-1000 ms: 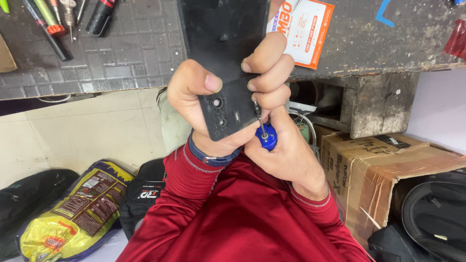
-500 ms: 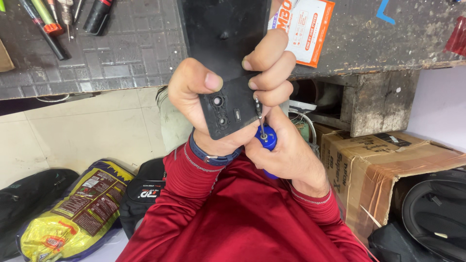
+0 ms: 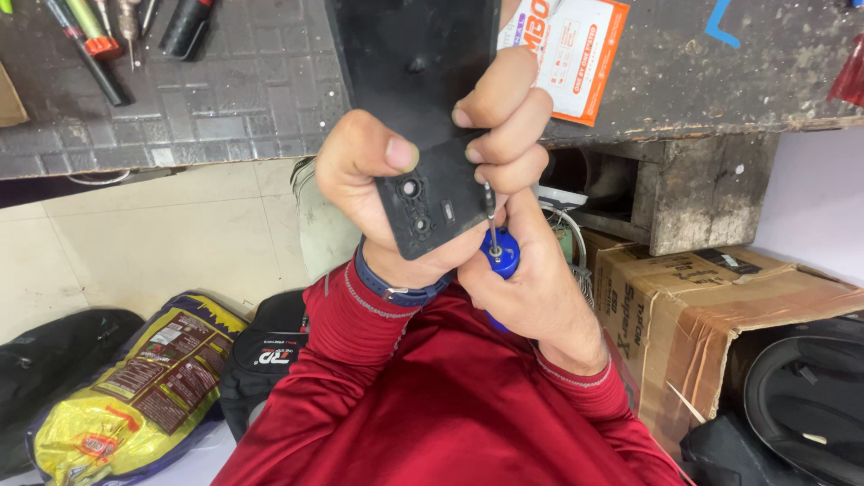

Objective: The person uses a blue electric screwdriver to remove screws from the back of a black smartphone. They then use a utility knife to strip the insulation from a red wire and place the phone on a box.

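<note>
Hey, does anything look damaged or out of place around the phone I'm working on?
Mainly the workbench edge: chipped and crumbling beside the orange card. The black phone itself shows no visible cracks.

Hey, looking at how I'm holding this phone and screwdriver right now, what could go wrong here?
1. The screwdriver tip sits at the edge of the black phone, right beside the left hand's fingers; a slip might jab them.
2. The phone is held in the air past the workbench edge, so a loosened screw would likely drop among the bags below.
3. A skid might scratch near the camera holes.
</note>
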Motion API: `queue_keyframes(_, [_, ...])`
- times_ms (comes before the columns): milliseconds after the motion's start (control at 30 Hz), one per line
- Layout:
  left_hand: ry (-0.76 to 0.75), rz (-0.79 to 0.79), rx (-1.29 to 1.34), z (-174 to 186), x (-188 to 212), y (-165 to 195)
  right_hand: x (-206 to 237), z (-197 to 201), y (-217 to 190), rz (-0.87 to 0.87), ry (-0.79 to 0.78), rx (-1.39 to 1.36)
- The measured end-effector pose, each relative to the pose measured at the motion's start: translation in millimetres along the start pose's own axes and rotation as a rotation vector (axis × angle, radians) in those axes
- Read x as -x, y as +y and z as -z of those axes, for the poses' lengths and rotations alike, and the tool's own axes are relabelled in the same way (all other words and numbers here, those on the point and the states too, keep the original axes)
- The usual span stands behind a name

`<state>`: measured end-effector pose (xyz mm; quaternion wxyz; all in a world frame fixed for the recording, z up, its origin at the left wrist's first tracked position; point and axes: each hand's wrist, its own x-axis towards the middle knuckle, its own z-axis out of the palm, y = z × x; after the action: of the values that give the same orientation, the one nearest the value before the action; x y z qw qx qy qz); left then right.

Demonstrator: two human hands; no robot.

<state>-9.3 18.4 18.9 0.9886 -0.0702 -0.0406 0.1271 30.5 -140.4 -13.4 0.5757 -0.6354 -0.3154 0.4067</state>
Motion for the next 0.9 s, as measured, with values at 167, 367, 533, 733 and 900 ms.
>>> queue_keyframes(167, [-0.022, -0.038, -0.07, 0.0, -1.7, -1.1, -1.2, -1.8, -5.2, -0.024, 0.025, 0.018])
queue_keyframes(367, [-0.043, -0.053, -0.144, 0.8, -2.0, -1.0, -2.3, -5.1, -10.2, -0.018, 0.02, -0.052])
queue_keyframes(533, [-0.035, -0.075, -0.146, 0.5, -0.3, -2.0, -1.9, -6.9, -16.0, -0.084, 0.025, -0.1])
queue_keyframes(733, [-0.059, -0.057, -0.133, 1.9, -1.4, -1.4, -2.7, -9.7, -22.4, -0.209, 0.048, -0.125])
queue_keyframes(900, [-0.047, -0.127, -0.111, 0.0, -1.0, -7.3, -5.7, -8.4, -20.5, -0.178, 0.073, -0.127])
